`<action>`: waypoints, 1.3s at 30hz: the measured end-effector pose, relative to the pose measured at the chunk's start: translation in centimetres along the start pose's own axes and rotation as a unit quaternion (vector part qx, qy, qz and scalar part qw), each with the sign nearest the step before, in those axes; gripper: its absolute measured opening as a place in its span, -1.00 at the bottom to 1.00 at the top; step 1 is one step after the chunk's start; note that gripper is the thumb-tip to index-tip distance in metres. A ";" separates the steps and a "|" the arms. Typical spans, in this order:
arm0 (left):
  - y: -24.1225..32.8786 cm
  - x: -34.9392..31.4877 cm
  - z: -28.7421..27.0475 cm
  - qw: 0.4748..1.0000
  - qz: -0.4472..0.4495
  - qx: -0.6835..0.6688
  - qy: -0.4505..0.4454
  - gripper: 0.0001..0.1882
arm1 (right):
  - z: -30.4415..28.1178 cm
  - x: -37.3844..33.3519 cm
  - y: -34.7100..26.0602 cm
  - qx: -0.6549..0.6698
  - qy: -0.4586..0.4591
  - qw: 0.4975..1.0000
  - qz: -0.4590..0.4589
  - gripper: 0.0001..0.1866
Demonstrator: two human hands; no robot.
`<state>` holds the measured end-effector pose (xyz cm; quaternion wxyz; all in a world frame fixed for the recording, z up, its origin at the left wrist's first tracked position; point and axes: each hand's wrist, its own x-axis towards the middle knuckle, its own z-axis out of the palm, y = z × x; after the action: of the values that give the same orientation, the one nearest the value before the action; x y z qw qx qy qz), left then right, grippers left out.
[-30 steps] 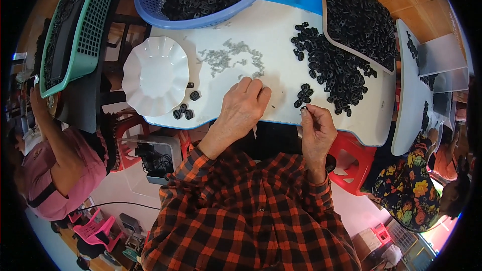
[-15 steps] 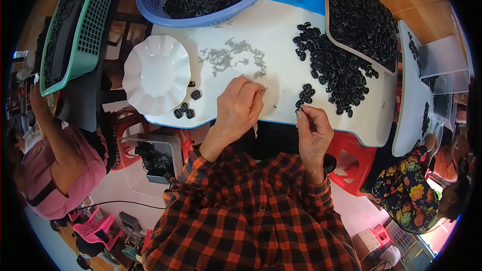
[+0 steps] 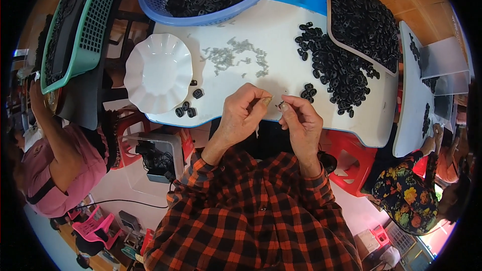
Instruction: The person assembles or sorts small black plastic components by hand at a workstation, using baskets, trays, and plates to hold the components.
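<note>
To the right of the scalloped white plate (image 3: 158, 73), two hands come close together over the table's (image 3: 281, 65) blue front edge: the right hand (image 3: 303, 123) pinches one small black piece (image 3: 279, 105); the left hand's (image 3: 242, 113) thumb and forefinger meet, on what I cannot tell. Beside the plate lie five black fasteners (image 3: 198, 93). Farther right, bare surface separates scattered clear tubes (image 3: 222, 59) from a loose black pile (image 3: 341, 78). One blue basket (image 3: 206, 20), beyond the plate, holds heaped fasteners.

Checked orange-black shirt (image 3: 241, 226) with long sleeves (image 3: 187, 183)

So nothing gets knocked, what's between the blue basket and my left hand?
The head view shows scattered small greyish pieces between them, on the white tabletop.
</note>
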<state>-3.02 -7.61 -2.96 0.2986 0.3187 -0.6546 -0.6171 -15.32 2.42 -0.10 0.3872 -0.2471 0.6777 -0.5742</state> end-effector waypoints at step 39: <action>0.0 -1.2 0.2 0.984 -0.104 -0.144 -0.033 -0.76 | 1.6 0.4 0.8 -0.073 -0.061 0.987 -0.127 -0.95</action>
<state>-2.41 -6.59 -2.97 0.2543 0.3178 -0.5315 -0.7428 -14.19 1.31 -1.02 0.3328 -0.3932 0.6563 -0.5513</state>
